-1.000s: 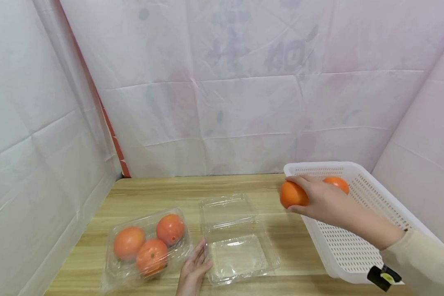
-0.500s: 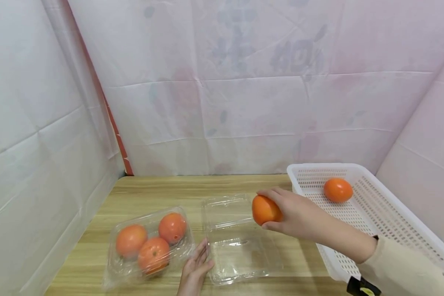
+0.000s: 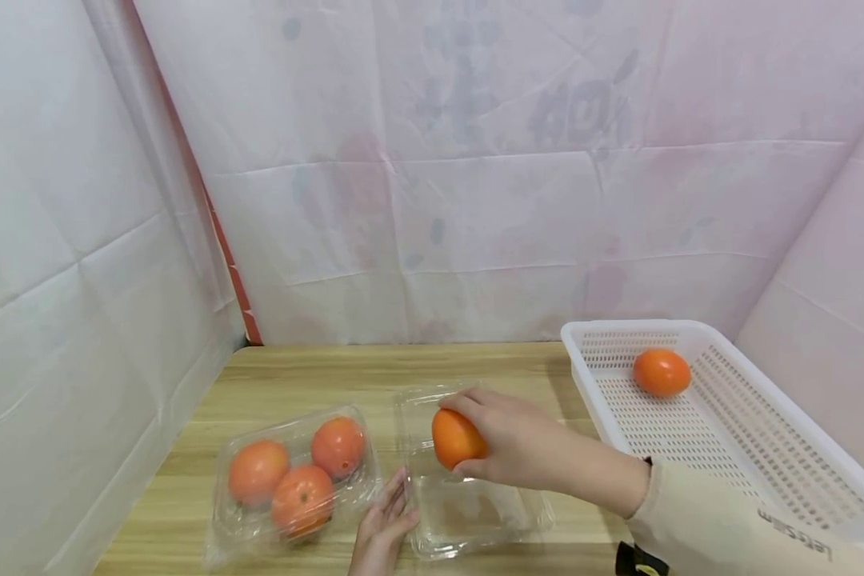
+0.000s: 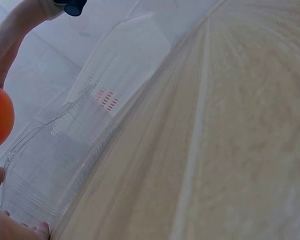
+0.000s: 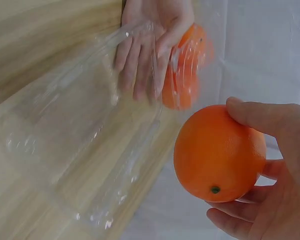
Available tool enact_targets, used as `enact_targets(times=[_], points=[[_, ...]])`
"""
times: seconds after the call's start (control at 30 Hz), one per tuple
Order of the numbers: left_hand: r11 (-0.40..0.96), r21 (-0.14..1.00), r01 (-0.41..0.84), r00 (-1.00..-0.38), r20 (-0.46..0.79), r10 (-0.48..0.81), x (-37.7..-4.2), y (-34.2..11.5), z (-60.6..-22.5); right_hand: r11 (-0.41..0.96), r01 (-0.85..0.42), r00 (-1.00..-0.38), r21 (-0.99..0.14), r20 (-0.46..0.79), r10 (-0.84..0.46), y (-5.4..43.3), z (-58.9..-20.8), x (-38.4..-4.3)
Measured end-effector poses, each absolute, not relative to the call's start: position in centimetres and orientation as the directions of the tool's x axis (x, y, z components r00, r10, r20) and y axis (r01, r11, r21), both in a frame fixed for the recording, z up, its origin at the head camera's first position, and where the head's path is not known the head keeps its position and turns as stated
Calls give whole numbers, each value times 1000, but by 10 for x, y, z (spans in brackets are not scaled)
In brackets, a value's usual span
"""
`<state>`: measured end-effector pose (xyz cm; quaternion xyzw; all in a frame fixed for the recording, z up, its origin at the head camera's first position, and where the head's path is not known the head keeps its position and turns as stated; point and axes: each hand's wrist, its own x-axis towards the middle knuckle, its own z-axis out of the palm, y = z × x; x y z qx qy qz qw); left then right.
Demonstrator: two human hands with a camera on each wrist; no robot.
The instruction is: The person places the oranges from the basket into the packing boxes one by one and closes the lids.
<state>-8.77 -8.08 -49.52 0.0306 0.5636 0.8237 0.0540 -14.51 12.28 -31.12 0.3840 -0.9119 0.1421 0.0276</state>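
My right hand (image 3: 526, 448) holds an orange (image 3: 455, 438) between thumb and fingers, above the open clear plastic clamshell box (image 3: 475, 512). In the right wrist view, a small green stem spot shows on the orange (image 5: 217, 155). My left hand (image 3: 383, 524) lies at the clamshell's left side, fingers straight along its wall. In the right wrist view, those fingers (image 5: 140, 70) show partly through the clear plastic. The clamshell has its lid folded back, away from me, and no fruit inside.
To the left, a closed clear box (image 3: 223, 520) contains three oranges (image 3: 302, 498). A white perforated basket (image 3: 583, 388) stands at the right with one orange (image 3: 662, 372) in it. Pale cloth (image 3: 475, 200) hangs behind the wooden table (image 3: 317, 372).
My right hand has carried the orange leftward from over the basket's edge to over the clamshell. My left hand has stayed at the clamshell's side.
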Motion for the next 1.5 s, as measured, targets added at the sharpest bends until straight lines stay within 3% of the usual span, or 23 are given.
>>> enact_targets(times=[0.33, 0.57, 0.73, 1.07, 1.5], points=[[-378, 924, -52, -991, -1, 135, -89, -81, -499, 643, -741, -667, -191, 104, -738, 96, -329, -148], [-374, 926, -53, -992, -6, 127, -88, -81, -498, 685, -703, -695, -191, -18, -719, 89, -340, -148], [-384, 920, -78, -993, -37, 113, -89, -81, -497, 704, -700, -700, -122, -77, -710, 86, -351, -146], [-395, 916, -72, -994, -33, 106, -88, -79, -493, 700, -714, -696, -14, -97, -711, 81, -371, -143], [-402, 912, -78, -992, -31, 122, -85, -79, -489, 652, -758, -649, -14, -84, -757, 82, -380, -143]])
